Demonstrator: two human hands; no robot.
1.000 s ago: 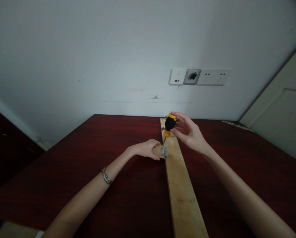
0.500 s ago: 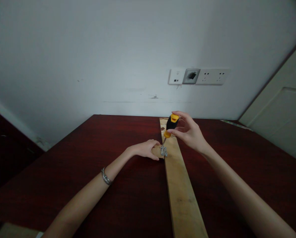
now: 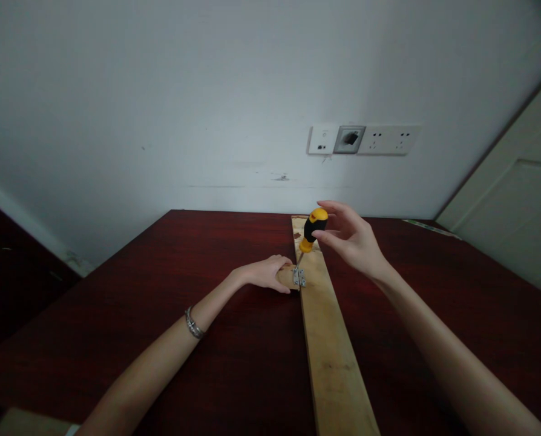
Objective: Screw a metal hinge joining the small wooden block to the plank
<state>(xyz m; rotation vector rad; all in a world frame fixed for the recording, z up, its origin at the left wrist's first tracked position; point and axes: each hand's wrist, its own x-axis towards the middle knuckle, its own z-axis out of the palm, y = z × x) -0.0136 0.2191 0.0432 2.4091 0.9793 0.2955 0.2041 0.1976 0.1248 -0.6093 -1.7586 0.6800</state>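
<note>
My right hand (image 3: 356, 242) grips the screwdriver (image 3: 313, 227), tip at the hinge (image 3: 302, 278). My left hand (image 3: 265, 272) clasps the wooden block (image 3: 287, 278) beside the plank (image 3: 334, 345).

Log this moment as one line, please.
left hand: holding short wood block | right hand: holding tilted screwdriver | screwdriver tip: at metal hinge | hinge: across block and long board | board: on table

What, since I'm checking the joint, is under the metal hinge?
The metal hinge lies across the small wood block and the long board, both visible around it. Their surfaces directly beneath it are covered.
</note>
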